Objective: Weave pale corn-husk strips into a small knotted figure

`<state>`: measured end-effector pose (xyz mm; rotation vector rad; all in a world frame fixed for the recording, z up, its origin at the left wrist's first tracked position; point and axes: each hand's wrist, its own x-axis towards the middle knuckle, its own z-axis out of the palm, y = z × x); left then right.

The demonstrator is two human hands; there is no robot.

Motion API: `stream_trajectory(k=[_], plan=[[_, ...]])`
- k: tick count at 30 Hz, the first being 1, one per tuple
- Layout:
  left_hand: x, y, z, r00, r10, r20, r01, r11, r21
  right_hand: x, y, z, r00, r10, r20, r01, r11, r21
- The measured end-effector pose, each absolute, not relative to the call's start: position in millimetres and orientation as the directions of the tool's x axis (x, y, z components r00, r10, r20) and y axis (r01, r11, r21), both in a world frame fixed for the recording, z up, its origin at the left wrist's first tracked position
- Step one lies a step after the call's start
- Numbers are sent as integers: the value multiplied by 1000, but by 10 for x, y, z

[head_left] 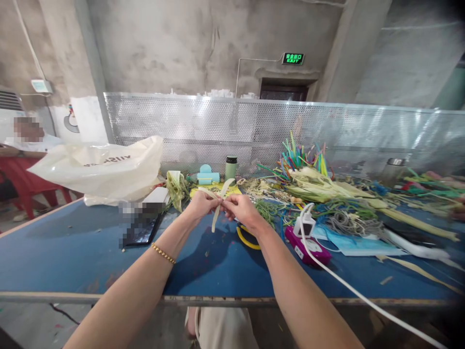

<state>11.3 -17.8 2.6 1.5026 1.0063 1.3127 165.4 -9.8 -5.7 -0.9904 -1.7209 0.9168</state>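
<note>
Above the blue table (pixel 207 276), both hands meet at pale, flat strips (pixel 215 221) that look like dried corn husk and cross each other. My left hand (pixel 201 204) pinches them from the left, thumb and fingers pressed together. From the other side my right hand (pixel 242 209) grips the same crossing point, its fingertips touching those of the left. One strip end sticks up between the hands and another hangs down. How the strips join is hidden by the fingers. A yellow ring-shaped thing (pixel 249 238) lies under my right wrist.
Left stands a large white plastic bag (pixel 101 167) beside a dark tablet (pixel 143 228). A green bottle (pixel 231 168) is at the back. Husks (pixel 316 186), green cords (pixel 271 212) and a purple power strip (pixel 308 248) with a white cable (pixel 345 276) lie right. A person (pixel 31 138) sits far left.
</note>
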Motion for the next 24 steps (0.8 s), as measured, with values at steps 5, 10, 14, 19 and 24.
stream_trajectory(k=[5,10,14,19,24], plan=[[128,-153,14,105,968,227,-37,-224,974,1657,-40,-73,-184,881,436,360,473,-804],[146,-153,9,109,965,238,-103,-227,968,1629,-26,-55,-154,870,468,381,489,-784],[155,-160,7,76,968,239,-163,-224,961,1599,-36,-41,-153,856,494,364,514,-777],[179,-167,16,15,982,186,-212,-178,961,1576,-37,-35,-159,848,506,318,529,-786],[190,-172,22,-23,983,180,-250,-179,951,1559,-3,-43,-176,843,509,253,538,-804]])
